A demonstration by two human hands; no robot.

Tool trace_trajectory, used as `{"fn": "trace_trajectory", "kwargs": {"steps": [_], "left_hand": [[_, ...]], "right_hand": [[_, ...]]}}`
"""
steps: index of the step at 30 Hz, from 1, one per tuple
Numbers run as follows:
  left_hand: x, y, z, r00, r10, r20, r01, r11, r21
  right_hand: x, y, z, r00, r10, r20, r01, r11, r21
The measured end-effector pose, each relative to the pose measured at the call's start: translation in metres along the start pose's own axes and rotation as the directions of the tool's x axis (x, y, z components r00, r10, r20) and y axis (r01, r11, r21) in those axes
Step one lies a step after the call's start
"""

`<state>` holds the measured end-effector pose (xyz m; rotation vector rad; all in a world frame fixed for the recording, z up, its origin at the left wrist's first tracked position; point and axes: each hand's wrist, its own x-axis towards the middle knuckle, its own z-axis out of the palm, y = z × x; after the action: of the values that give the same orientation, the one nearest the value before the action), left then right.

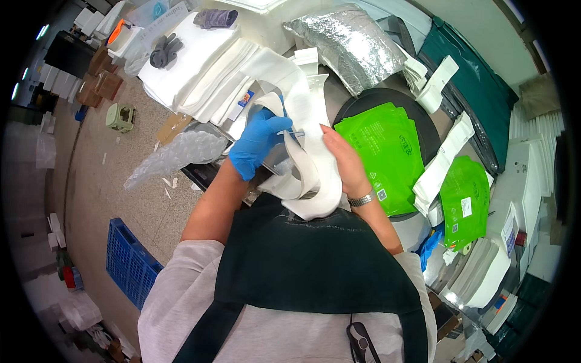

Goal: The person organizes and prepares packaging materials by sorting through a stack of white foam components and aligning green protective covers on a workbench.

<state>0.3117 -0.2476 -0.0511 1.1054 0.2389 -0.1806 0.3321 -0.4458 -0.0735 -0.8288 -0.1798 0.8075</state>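
Note:
My left hand (259,140), in a blue disposable glove, grips a small thin tool (292,133), perhaps tweezers or a hook, at the edge of a curled white strip (299,170). My bare right hand (342,156), with a metal watch band at the wrist, holds the right edge of a wide white sheet strip (313,122) whose lower end curves near my dark apron (313,258). Bright green printed pouches (386,154) lie on a round black tray (338,106) to the right of my right hand.
White folded sheets (204,59) are stacked ahead on the left, with a grey glove (165,51) on top. A silver foil bag (347,45) lies beyond the tray. Bubble wrap (181,149) hangs at the table's left side. A blue plastic pallet (129,263) stands on the floor.

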Motion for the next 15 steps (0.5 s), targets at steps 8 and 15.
{"fn": "trace_trajectory", "kwargs": {"steps": [8, 15], "left_hand": [[-0.001, -0.01, 0.022, 0.984, 0.177, -0.008, -0.167, 0.943, 0.289], [-0.014, -0.011, 0.045, 0.955, 0.277, 0.107, -0.231, 0.466, 0.854]], "right_hand": [[0.007, -0.013, 0.001, 0.941, -0.329, -0.084, 0.194, 0.722, -0.664], [0.018, -0.053, 0.027, 0.76, -0.649, 0.048, 0.386, 0.39, -0.836]]}}
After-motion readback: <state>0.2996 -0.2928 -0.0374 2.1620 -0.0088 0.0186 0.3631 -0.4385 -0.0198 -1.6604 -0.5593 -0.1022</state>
